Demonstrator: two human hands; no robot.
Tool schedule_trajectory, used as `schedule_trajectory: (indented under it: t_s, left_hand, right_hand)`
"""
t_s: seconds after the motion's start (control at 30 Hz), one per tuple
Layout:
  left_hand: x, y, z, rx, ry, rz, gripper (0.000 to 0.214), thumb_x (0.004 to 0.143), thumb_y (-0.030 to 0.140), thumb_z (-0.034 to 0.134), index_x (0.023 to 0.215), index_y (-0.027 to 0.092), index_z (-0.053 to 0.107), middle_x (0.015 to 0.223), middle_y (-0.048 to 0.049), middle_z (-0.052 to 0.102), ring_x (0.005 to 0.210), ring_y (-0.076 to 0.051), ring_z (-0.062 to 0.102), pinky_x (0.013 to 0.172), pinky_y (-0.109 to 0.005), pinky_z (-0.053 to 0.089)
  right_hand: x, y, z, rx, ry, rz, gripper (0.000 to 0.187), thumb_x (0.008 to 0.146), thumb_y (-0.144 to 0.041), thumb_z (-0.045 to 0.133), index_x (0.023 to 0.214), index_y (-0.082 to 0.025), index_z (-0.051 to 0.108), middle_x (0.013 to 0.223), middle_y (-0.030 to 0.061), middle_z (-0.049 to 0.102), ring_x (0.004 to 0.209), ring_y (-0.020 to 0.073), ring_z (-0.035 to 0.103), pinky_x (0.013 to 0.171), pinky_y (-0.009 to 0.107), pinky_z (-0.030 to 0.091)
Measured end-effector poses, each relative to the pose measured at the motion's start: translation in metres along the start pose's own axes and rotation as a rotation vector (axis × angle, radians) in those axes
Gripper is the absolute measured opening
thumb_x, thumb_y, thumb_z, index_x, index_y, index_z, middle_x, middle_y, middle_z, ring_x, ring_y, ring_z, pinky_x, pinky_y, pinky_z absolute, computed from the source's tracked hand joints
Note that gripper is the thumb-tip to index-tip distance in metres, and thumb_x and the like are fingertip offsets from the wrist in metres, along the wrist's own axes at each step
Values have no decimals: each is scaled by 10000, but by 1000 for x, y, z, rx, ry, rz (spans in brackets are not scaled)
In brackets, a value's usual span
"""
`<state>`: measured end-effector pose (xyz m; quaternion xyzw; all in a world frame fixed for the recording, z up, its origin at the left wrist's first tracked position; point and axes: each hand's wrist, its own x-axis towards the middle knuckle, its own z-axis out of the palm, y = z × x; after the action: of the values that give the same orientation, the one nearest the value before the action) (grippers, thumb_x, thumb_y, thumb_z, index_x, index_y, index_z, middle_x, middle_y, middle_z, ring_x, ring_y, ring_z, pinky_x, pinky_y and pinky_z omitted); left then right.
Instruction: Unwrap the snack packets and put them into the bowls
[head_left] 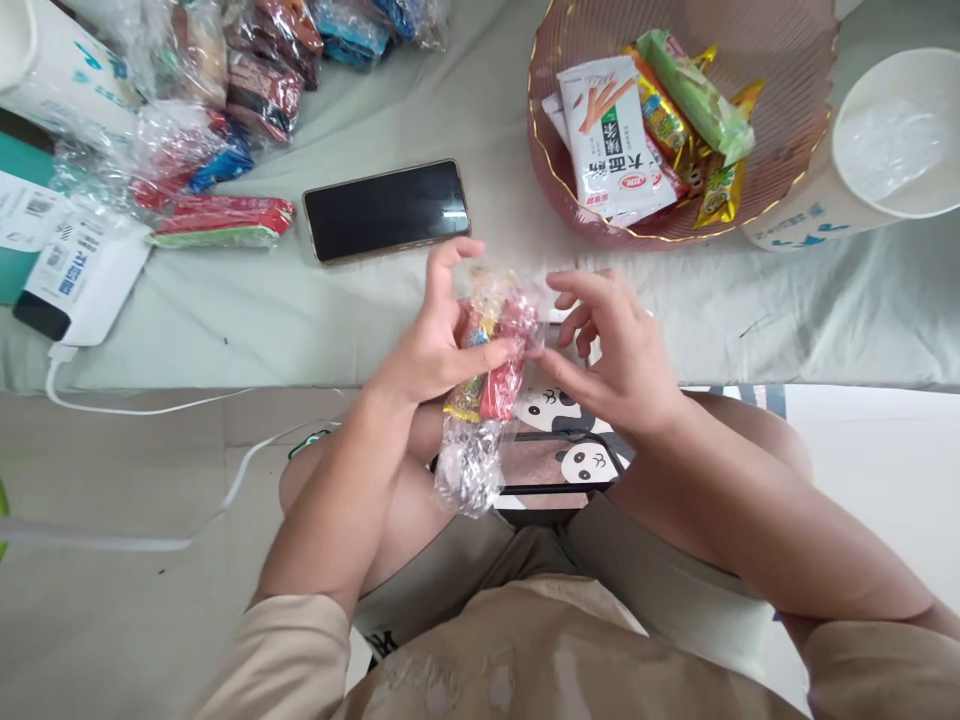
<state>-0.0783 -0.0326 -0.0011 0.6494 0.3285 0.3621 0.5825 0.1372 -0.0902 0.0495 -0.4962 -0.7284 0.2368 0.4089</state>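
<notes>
My left hand [442, 350] grips a clear plastic bag [471, 470] with small wrapped snacks inside, its thumb lying across them. Through the film show a yellow snack packet [466, 395] and a red snack packet [504, 380], side by side. The bag's crumpled end hangs down over my lap. Just right of the bag is my right hand [619, 350], fingers spread and curved, thumb tip close to the film; whether it touches cannot be made out. Beneath the hands, a dark-edged item with panda pictures [585, 462] rests on my lap.
A dark phone [386, 210] lies on the cloth-covered table [360, 340]. Behind my right hand stands a pink gold-rimmed bowl [795, 150] of packaged snacks, beside a paper cup [795, 225] holding clear plastic. Bagged snacks [262, 90] crowd the back left, near a white power bank [112, 270] with a cable.
</notes>
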Motion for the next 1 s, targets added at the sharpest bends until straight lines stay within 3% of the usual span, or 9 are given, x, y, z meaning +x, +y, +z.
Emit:
schedule_trajectory:
  t_s: [0.1, 0.17, 0.27, 0.4, 0.57, 0.7, 0.77, 0.83, 1.0]
  left_hand:
    - [-4, 14, 2, -122, -194, -86, 894, 764, 592, 892, 1430, 435, 317, 876, 38, 622, 616, -139, 648, 537, -281, 561]
    - [-5, 19, 1, -167, -255, -111, 848, 799, 500, 888, 1421, 430, 316, 883, 38, 653, 622, -141, 664, 536, -273, 573]
    - [-5, 22, -2, -200, -280, -140, 770, 846, 468, 848, 1411, 405, 329, 892, 28, 688, 624, -148, 691, 531, -270, 585]
    - [-2, 18, -2, -227, -176, -107, 666, 888, 520, 780, 1385, 413, 350, 868, 38, 684, 534, -131, 644, 485, -271, 565]
    - [1, 14, 6, -280, -7, -113, 525, 968, 495, 664, 1382, 386, 359, 898, 16, 676, 560, -137, 644, 518, -280, 551]
    - [3, 17, 18, -244, 101, -29, 475, 953, 514, 704, 1259, 342, 385, 1082, -20, 666, 781, -151, 685, 697, -309, 574]
    - [2, 17, 22, -186, 222, 44, 470, 917, 523, 759, 1133, 309, 400, 1152, -27, 631, 887, -152, 670, 765, -305, 555]
    - [1, 18, 24, -140, 285, 62, 473, 889, 512, 798, 1025, 280, 410, 1103, -17, 600, 865, -134, 627, 735, -270, 512]
    - [-2, 23, 20, -112, 210, -102, 380, 861, 407, 832, 907, 243, 492, 786, 38, 453, 599, -83, 396, 531, -228, 324]
  right_hand:
    - [3, -2, 1, 27, 21, 104, 50, 927, -238, 629, 948, -215, 669, 736, -16, 606, 600, 108, 534, 610, 271, 480]
    - [3, -2, 1, 132, 56, 235, 144, 976, -325, 618, 872, -226, 611, 621, -40, 531, 543, 108, 495, 560, 267, 436]
    - [4, 4, 4, 348, 181, 425, 248, 1027, -478, 564, 923, -255, 533, 594, -60, 481, 475, 108, 470, 483, 254, 396]
    - [6, 15, 10, 531, 248, 474, 284, 1000, -520, 588, 1135, -290, 490, 793, -35, 587, 583, 118, 601, 515, 246, 493]
    - [4, 4, 15, 768, -93, 586, 458, 891, -559, 747, 1157, -263, 521, 1073, 30, 650, 810, 127, 689, 652, 248, 608]
    - [3, -5, 19, 858, -228, 673, 416, 871, -558, 786, 964, -231, 547, 922, 5, 665, 749, 124, 668, 701, 283, 623]
    - [4, -5, 21, 880, -215, 702, 425, 871, -575, 780, 884, -231, 530, 798, -21, 635, 694, 122, 646, 669, 281, 613]
    - [4, -4, 23, 911, -159, 717, 429, 865, -575, 784, 849, -232, 527, 765, -32, 613, 663, 114, 627, 625, 265, 596]
    - [-1, 0, 26, 829, 47, 604, 366, 920, -551, 735, 840, -240, 560, 789, -22, 609, 680, 119, 603, 664, 283, 583]
